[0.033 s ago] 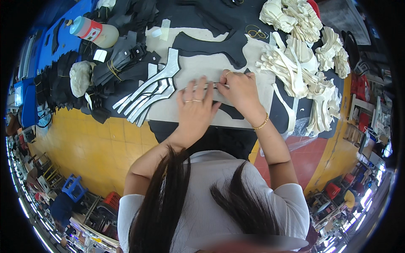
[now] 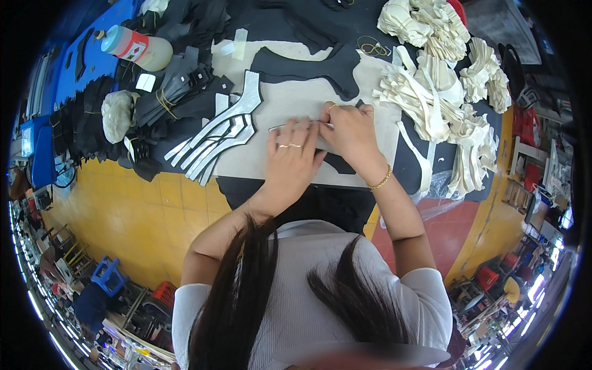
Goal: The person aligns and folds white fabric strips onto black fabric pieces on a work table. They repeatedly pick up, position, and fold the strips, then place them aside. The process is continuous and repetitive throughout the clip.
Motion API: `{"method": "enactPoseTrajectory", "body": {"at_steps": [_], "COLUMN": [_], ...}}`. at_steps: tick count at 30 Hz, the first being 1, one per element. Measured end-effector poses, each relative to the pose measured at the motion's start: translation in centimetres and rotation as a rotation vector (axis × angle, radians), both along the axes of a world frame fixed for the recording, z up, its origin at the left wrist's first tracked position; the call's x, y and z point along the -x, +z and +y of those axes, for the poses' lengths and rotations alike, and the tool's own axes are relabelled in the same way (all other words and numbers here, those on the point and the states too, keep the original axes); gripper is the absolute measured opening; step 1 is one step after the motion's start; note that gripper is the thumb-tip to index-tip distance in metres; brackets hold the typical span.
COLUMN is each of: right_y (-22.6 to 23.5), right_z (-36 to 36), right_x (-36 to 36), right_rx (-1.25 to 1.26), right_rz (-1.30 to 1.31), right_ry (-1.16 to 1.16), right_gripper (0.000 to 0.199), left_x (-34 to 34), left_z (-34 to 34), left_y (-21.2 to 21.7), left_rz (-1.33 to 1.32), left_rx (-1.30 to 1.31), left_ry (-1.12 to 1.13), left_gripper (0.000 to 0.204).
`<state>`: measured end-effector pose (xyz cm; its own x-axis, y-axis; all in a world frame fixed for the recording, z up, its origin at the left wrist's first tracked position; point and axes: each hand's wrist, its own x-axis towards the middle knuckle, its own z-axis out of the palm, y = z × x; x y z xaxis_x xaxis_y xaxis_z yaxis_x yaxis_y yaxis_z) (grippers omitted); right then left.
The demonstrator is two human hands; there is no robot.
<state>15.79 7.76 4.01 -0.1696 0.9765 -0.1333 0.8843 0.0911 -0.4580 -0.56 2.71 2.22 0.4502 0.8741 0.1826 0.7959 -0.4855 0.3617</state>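
Note:
My left hand [image 2: 291,148] lies over a narrow dark cut piece with a pale, shiny edge [image 2: 275,127], its fingers laid flat and close together. Most of that piece is hidden under both hands. My right hand [image 2: 353,128] is closed, thumb and fingertips pinching the piece near its right end, beside the left fingertips. Below the hands, part of a black cut piece [image 2: 339,164] shows on the pale board [image 2: 290,102]. Left of my left hand rests an overlapping stack of silver-faced, branching pieces [image 2: 250,98]. Beyond the hands lies a larger black shaped piece [image 2: 290,66].
Bundles of cream strips [image 2: 425,92] crowd the table's right side. On the left are dark fabric bundles [image 2: 166,102], a capped bottle of yellowish liquid [image 2: 145,50] and a whitish wad [image 2: 118,116]. Yellow rubber bands [image 2: 372,47] lie at the back.
My left hand has slid slightly right toward my right hand, its fingers drawing closer together. My right hand stays almost in place.

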Motion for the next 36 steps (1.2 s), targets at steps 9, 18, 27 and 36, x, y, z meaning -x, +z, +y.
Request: {"method": "enactPoseTrajectory", "body": {"at_steps": [9, 18, 27, 36], "right_y": [2.7, 1.6, 0.1, -0.6], "right_z": [0.2, 0.2, -0.2, -0.8], "right_x": [-5.1, -5.3, -5.3, -5.3], "right_rx": [0.061, 0.064, -0.05, -0.189], "right_rz": [0.12, 0.405, 0.323, 0.103], "right_ry": [-0.14, -0.338, -0.26, -0.163], "right_gripper": [0.022, 0.049, 0.048, 0.05], "left_x": [-0.7, -1.2, -2.0, -3.2], "left_z": [0.4, 0.4, 0.5, 0.0], "left_y": [-0.9, -1.1, -1.2, -0.6], "left_rz": [0.006, 0.038, 0.089, 0.209], "left_rx": [-0.028, -0.089, -0.096, -0.02], "left_ry": [-0.053, -0.048, -0.019, -0.026], "left_gripper": [0.065, 0.064, 0.065, 0.071]}}
